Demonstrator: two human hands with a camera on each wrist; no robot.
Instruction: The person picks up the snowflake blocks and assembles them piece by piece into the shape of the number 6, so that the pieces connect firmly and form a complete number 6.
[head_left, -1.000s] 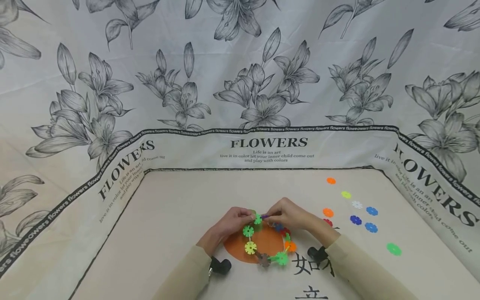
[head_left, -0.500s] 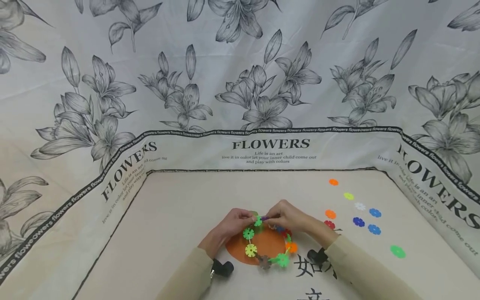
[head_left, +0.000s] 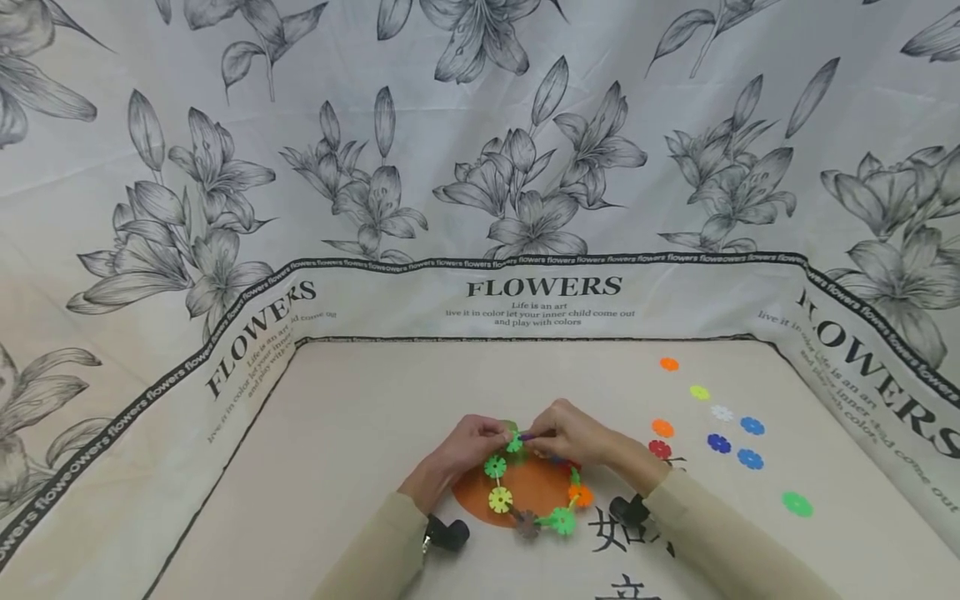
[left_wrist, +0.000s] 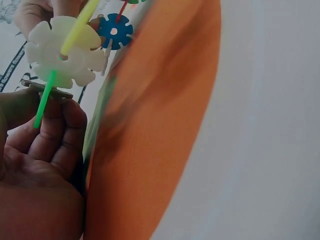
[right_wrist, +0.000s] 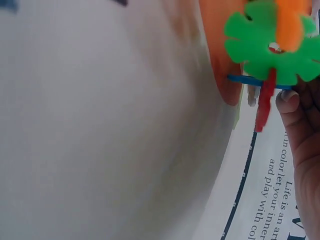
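Both hands hold a ring of interlocked plastic snowflake discs, with a yellow disc (head_left: 500, 500), a brown disc (head_left: 528, 524) and an orange disc (head_left: 581, 497) along its near side. At the ring's far side, the left hand (head_left: 474, 438) pinches a disc beside a green disc (head_left: 514, 442). Just across from it, the right hand (head_left: 573, 432) pinches a purple disc (head_left: 526, 436). In the left wrist view, thumb and fingers grip an edge-on disc (left_wrist: 47, 90). The right wrist view has a green disc (right_wrist: 250, 47) and an edge-on blue disc (right_wrist: 245, 79) by the thumb.
Loose snowflake discs lie on the right of the table, among them a red disc (head_left: 660, 449), a white disc (head_left: 722, 412) and a green disc (head_left: 797, 504). An orange printed circle (head_left: 480, 508) lies beneath the ring. Flower-printed cloth (head_left: 547, 300) borders the table's back and sides.
The hands stay nearly in place with the fingertips close together. The right hand has turned slightly inward, and the ring's right side has edged left. The head view has shifted a little.
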